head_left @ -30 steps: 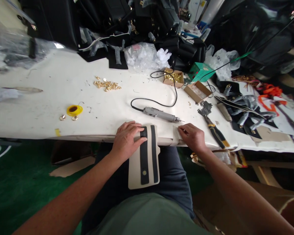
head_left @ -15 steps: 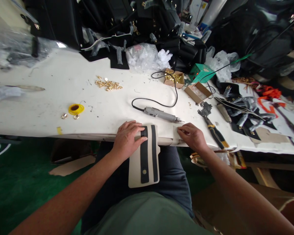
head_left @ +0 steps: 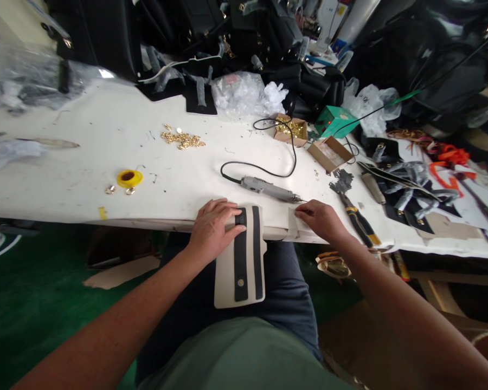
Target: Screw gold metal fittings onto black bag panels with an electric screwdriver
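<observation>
Evidently to steady it, the left hand (head_left: 213, 230) spreads over one pale panel (head_left: 225, 271), its upper end on the near edge of the bench (head_left: 187, 179), the rest overhanging; two dark strips (head_left: 241, 254) run along it. The right hand (head_left: 323, 219) pinches its fingertips together at that edge; whether around anything, I cannot tell. One electric screwdriver (head_left: 268, 190) lies just beyond, presumably within easy reach.

White-topped table (head_left: 85, 124) spans your view, side to side. Below its near edge you have green floor (head_left: 36, 303), dim; wooden framing (head_left: 439, 295) shows under its right end. Along its far side — heaped black bags (head_left: 101, 38), plus a grey cylinder (head_left: 358, 21) right of its middle. Pale surface (head_left: 12, 24) beyond its far left corner — wall or not, you can't tell. Light brightest on its top.
</observation>
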A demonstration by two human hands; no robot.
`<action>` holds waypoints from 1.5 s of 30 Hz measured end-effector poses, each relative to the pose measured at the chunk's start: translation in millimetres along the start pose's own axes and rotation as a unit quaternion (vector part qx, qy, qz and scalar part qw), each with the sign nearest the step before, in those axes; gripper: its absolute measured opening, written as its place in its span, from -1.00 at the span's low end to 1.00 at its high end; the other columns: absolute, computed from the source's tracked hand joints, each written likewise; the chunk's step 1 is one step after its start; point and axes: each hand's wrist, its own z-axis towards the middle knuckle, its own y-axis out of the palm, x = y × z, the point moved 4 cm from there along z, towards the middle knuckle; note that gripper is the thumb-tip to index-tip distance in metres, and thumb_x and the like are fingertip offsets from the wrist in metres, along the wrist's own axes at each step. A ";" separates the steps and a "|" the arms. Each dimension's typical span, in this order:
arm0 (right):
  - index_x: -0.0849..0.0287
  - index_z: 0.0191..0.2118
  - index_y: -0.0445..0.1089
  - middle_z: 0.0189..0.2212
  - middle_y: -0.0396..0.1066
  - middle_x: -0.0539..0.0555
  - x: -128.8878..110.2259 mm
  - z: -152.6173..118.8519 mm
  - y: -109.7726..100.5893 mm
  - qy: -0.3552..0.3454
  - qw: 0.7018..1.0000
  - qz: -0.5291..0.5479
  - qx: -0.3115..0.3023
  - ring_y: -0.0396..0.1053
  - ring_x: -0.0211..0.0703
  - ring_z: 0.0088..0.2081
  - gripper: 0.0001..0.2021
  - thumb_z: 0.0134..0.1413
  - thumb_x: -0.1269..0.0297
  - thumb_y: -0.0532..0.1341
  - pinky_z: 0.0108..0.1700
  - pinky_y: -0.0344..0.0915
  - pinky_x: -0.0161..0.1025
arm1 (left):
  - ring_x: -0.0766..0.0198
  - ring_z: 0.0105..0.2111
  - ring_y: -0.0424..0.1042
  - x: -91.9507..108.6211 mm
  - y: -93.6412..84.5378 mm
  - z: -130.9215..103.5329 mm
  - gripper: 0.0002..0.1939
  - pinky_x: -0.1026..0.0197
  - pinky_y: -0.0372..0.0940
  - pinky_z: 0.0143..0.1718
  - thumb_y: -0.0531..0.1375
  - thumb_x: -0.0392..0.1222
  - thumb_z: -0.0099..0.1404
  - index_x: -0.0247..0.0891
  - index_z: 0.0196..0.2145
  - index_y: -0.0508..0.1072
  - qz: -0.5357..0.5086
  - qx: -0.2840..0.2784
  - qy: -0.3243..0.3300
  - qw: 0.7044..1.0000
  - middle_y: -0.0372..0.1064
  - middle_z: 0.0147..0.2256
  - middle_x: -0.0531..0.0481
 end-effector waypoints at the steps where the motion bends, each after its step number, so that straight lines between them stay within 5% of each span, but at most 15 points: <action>1: 0.05 -0.22 0.61 -0.25 0.56 0.07 -0.9 -1.0 0.4 -0.011 1.000 -0.016 0.003 0.49 -0.07 -0.22 -0.82 0.27 0.19 0.23 -0.11 0.36 -0.17 | -0.08 0.23 0.36 -0.1 0.1 -0.1 -0.70 -0.20 0.23 0.27 0.41 -0.14 0.27 -0.13 -0.04 0.55 -0.001 0.000 -0.001 1.000 0.55 0.09 -0.08; 15: 0.09 -0.21 0.59 -0.24 0.58 0.10 -4.8 -9.4 5.0 -0.028 0.990 -0.072 0.116 0.53 -0.05 -0.21 -0.77 0.33 0.21 0.17 -0.15 0.34 -0.19 | -0.06 0.25 0.34 1.5 0.1 -1.2 -0.70 -0.19 0.23 0.28 0.41 -0.15 0.28 -0.12 -0.03 0.56 -0.010 -0.006 -0.018 1.000 0.55 0.09 -0.05; 19: 0.09 -0.24 0.54 -0.28 0.54 0.09 -25.6 -12.3 3.8 -0.032 0.994 -0.047 0.093 0.48 -0.06 -0.27 -0.79 0.33 0.19 0.17 -0.19 0.30 -0.17 | -0.05 0.26 0.32 0.1 2.6 -3.9 -0.67 -0.17 0.20 0.30 0.42 -0.13 0.27 -0.12 -0.01 0.55 -0.011 -0.005 -0.020 1.000 0.54 0.10 -0.04; 24: 0.06 -0.24 0.50 -0.32 0.51 0.03 -90.9 -6.7 18.6 -0.057 0.988 0.146 -0.005 0.45 -0.09 -0.29 -0.81 0.33 0.12 0.20 -0.18 0.33 -0.19 | -0.04 0.25 0.32 0.0 2.7 -5.0 -0.64 -0.14 0.21 0.29 0.44 -0.11 0.26 -0.14 0.00 0.55 -0.012 -0.004 -0.023 1.000 0.54 0.10 -0.04; 29: 0.08 -0.20 0.51 -0.30 0.49 0.01 -138.9 10.4 43.5 -0.078 0.971 0.211 -0.083 0.42 -0.12 -0.25 -0.83 0.35 0.17 0.20 -0.12 0.31 -0.19 | -0.04 0.24 0.33 1.2 1.3 -5.0 -0.63 -0.14 0.20 0.30 0.44 -0.07 0.26 -0.12 0.00 0.54 -0.007 -0.007 -0.026 1.000 0.54 0.09 -0.03; 45: 0.08 -0.25 0.54 -0.28 0.51 0.01 -145.4 21.2 54.6 -0.084 0.975 0.185 -0.090 0.46 -0.12 -0.20 -0.91 0.28 0.30 0.26 -0.08 0.30 -0.19 | -0.05 0.27 0.30 1.1 1.3 -6.8 -0.63 -0.14 0.16 0.32 0.42 -0.05 0.29 -0.12 0.01 0.54 -0.018 -0.016 -0.031 0.999 0.53 0.12 -0.02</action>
